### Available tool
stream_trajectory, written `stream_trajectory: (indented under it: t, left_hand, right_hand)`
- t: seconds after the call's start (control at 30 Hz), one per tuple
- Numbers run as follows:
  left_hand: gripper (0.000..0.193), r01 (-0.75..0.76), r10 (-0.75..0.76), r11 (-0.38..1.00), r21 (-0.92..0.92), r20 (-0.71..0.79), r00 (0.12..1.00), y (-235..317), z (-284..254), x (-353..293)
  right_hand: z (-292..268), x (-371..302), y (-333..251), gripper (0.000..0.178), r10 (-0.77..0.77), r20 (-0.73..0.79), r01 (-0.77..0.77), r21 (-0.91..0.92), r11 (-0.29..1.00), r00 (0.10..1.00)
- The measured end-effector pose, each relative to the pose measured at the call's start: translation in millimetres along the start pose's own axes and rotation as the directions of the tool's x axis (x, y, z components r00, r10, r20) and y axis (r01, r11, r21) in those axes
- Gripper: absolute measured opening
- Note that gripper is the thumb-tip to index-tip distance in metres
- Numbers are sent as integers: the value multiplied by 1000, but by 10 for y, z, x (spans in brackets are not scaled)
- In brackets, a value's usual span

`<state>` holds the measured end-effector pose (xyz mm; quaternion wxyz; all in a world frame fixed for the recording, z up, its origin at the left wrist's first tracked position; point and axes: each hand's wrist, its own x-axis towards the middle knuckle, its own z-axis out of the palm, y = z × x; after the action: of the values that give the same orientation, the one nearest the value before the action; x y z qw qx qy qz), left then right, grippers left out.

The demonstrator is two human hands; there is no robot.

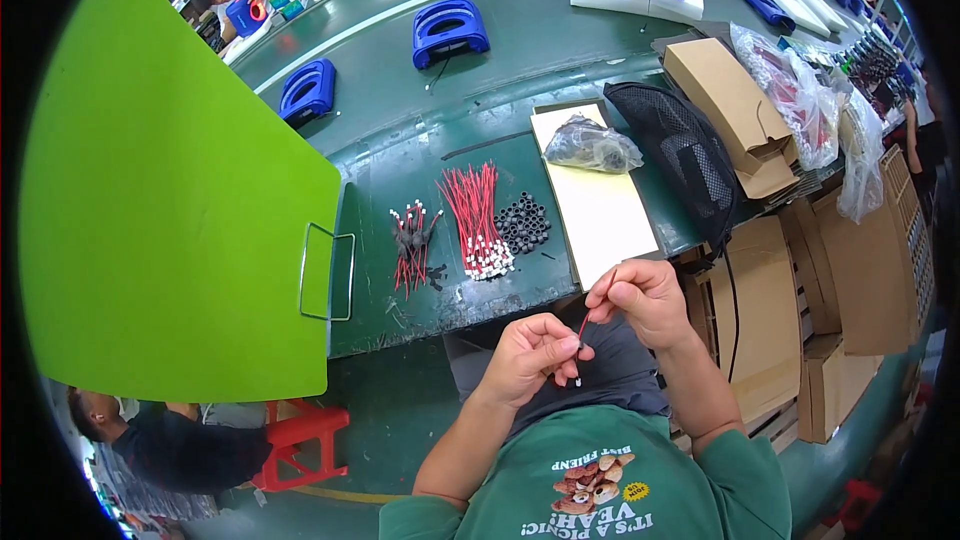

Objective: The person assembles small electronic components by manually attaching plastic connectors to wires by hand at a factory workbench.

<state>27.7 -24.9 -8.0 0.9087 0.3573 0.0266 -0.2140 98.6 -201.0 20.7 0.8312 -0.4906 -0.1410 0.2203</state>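
Above my lap, just off the bench edge, a thin red-and-black wire lead (584, 323) runs between my two hands. My left hand (527, 355) pinches its lower part, where a small white connector hangs below the fingers. Higher up, my right hand (648, 304) is closed on the other end. Something small and dark shows at the left fingertips, partly hidden. On the bench lie a bundle of red wires with white connectors (475, 220), a pile of black ring-shaped parts (524, 222), and a smaller group of wires with black parts on them (410, 240).
A large green panel with a metal handle (328, 275) stands left. To the right are a cream board (600, 210) under a plastic bag (592, 145), a black mesh bag (685, 155) and a cardboard box (725, 100). Blue housings (450, 30) sit beyond; people work nearby.
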Motion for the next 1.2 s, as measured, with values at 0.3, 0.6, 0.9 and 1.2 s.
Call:
stream_trajectory:
  t: [0.3,0.6,0.9,1.2]
  left_hand:
    - [6,5,-28,974,-228,-98,995,-70,-101,43]
    - [8,-88,23,945,-314,-203,979,-64,-75,45]
    - [7,-203,151,969,-140,-312,938,-114,-46,46]
    - [12,-213,143,962,-170,-351,926,-136,51,83]
  right_hand:
    - [16,-54,-117,7,-86,73,102,-261,960,994]
    - [230,-97,-87,7,-241,202,295,-838,459,949]
    - [354,-115,-29,4,-337,274,345,-922,174,901]
    - [361,-166,112,10,-407,299,370,-923,108,863]
